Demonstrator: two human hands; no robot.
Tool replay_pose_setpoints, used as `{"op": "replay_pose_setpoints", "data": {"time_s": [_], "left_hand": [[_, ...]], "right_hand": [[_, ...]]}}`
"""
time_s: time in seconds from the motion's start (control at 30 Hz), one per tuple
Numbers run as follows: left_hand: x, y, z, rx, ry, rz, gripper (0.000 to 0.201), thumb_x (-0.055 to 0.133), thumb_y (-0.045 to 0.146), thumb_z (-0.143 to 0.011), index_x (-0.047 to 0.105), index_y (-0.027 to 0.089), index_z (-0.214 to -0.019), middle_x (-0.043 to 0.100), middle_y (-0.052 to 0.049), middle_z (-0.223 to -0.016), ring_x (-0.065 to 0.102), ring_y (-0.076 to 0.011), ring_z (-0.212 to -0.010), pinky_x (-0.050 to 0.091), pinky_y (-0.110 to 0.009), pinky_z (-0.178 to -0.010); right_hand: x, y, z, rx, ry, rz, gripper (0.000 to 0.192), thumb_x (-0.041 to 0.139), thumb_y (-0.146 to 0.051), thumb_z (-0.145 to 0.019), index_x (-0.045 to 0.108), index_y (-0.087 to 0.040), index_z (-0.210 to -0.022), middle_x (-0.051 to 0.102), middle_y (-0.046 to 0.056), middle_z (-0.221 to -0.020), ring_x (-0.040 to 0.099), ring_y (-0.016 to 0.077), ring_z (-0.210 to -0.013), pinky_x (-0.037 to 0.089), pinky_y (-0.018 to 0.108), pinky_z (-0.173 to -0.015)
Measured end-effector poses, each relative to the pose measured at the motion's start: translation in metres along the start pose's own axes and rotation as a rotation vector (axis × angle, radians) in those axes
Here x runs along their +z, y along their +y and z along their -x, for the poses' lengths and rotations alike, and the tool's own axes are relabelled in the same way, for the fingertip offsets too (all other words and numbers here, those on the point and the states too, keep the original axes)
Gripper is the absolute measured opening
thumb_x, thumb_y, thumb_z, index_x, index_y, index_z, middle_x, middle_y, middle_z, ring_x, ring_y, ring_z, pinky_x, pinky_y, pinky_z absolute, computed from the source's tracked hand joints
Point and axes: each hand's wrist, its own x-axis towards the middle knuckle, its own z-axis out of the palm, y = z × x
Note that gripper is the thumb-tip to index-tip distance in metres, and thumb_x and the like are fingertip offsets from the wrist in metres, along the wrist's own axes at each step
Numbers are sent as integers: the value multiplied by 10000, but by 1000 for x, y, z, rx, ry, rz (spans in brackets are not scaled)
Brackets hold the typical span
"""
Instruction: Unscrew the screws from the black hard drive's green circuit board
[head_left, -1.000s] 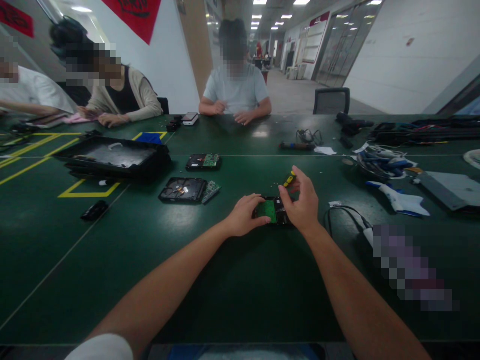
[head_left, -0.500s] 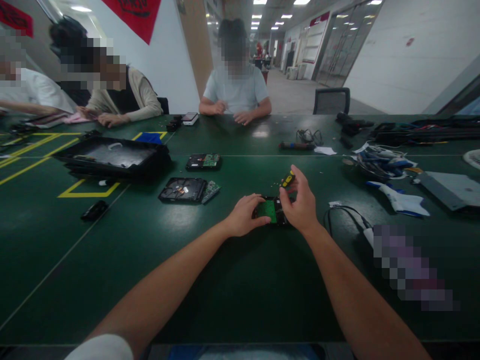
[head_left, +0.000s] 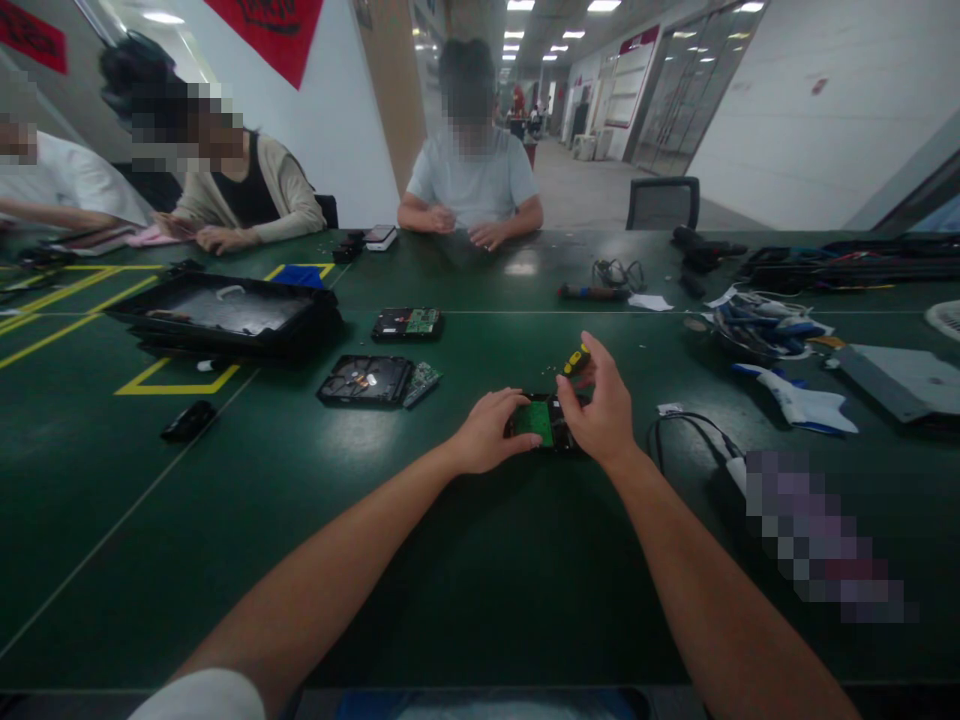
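Right hand point(head_left: 606, 408) pinches yellow-black tool point(head_left: 577, 360); left hand point(head_left: 489, 430) clasps left end of hard drive point(head_left: 537, 424), flat on desk point(head_left: 450, 580), well in from near edge. Tiny loose bits point(head_left: 550, 370) just beyond; circuit board point(head_left: 421, 384), opened drive point(head_left: 364, 382), then black tray point(head_left: 244, 305) toward left edge.

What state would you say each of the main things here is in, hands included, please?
Left hand: gripping the near drive
Right hand: holding the yellow-and-black tool
Near drive: flat, green board showing, partly covered
Yellow-and-black tool: tilted, tip indistinct
Tiny pieces: loose, scattered
Middle drive: flat, dark side up
Small circuit board: loose, beside the middle drive
Far drive: flat, green board exposed
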Motion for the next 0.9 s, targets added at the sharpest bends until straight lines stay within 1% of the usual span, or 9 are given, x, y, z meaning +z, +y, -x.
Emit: {"op": "replay_pose_setpoints", "data": {"time_s": [0.1,0.17,0.3,0.37,0.43,0.53,0.63,0.9], "left_hand": [[1,0,0,4,-1,-4,678,677,611,-876,541,221,-1414,521,-149,-1529,431,-351,-1468,355,-563,-1211],[1,-1,-1,-3,-4,-5,676,684,608,-872,543,223,-1409,519,-146,-1532,432,-356,-1467,358,-567,-1207],[1,-1,-1,-5,0,-5,681,693,602,-866,538,219,-1408,519,-149,-1530,440,-350,-1461,361,-554,-1207],[1,-1,-1,0,0,-5,678,691,601,-868,536,221,-1408,522,-147,-1527,440,-347,-1461,360,-552,-1207],[2,-2,-1,2,0,-5,678,689,602,-869,536,221,-1408,522,-148,-1525,441,-348,-1458,363,-554,-1204],[3,-3,-1,5,6,-4,673,688,597,-871,536,218,-1406,521,-149,-1525,444,-348,-1454,363,-555,-1202],[3,-3,-1,6,8,0,665,690,589,-871,538,218,-1401,518,-147,-1529,438,-345,-1458,353,-555,-1209],[-6,-6,-1,18,-62,52,689,724,542,-853,512,240,-1435,509,-136,-1533,433,-351,-1458,338,-568,-1217]], "right_hand": [[0,0,0,-3,9,15,705,641,-350,-948,337,-268,-1579,586,142,-1410,668,236,-909,634,457,-803],[0,1,0,-7,12,7,706,635,-341,-952,330,-266,-1585,579,142,-1424,669,238,-928,634,455,-813],[1,2,1,-7,2,-16,702,586,-295,-967,293,-267,-1605,548,137,-1484,686,253,-1005,624,479,-900],[2,2,2,-1,3,-20,709,576,-281,-966,280,-270,-1610,543,134,-1495,690,257,-1021,623,482,-914],[2,2,2,-1,8,-17,714,587,-290,-964,282,-278,-1609,547,132,-1490,689,256,-1013,632,473,-889],[1,1,1,-4,13,5,721,615,-331,-959,295,-290,-1605,563,134,-1455,681,243,-941,636,474,-847],[0,0,0,3,-2,10,730,613,-357,-963,285,-288,-1611,573,140,-1426,669,239,-914,631,490,-854],[1,3,1,13,-15,-23,734,573,-324,-977,238,-278,-1629,555,142,-1471,685,275,-1062,628,501,-915]]}}
